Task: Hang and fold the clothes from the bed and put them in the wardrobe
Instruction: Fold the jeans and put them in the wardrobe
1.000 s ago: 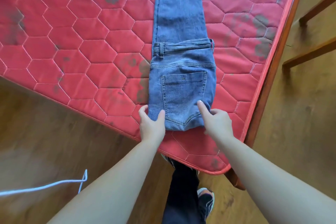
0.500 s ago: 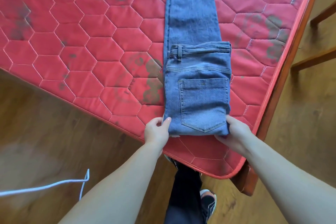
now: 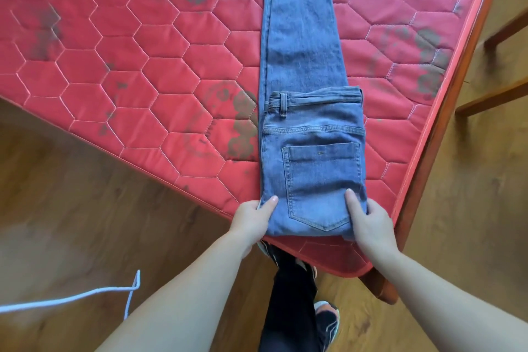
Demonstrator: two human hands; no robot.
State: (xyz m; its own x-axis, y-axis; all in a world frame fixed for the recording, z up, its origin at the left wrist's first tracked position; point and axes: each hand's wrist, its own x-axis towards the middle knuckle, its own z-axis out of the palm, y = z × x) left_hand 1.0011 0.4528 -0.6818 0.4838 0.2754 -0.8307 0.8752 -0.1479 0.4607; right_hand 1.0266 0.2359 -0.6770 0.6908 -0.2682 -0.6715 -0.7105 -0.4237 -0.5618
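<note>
Both hands have shifted since half a second ago: from the head camera, the right hand (image 3: 371,223), earlier tucked under the fold's corner, now has its thumb on top, pinching the near right corner of the folded jeans (image 3: 308,111). Left hand (image 3: 251,216) pinches the near left corner, thumb on the denim. Those jeans lie lengthwise on the red quilted mattress (image 3: 137,77), waistband doubled over the legs, near the bed's corner.

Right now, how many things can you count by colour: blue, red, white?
Blue: 1, the jeans, gripped at the near fold by the left hand and right hand
Red: 1, the mattress
White: 1, the cord on the floor
Total: 3
</note>
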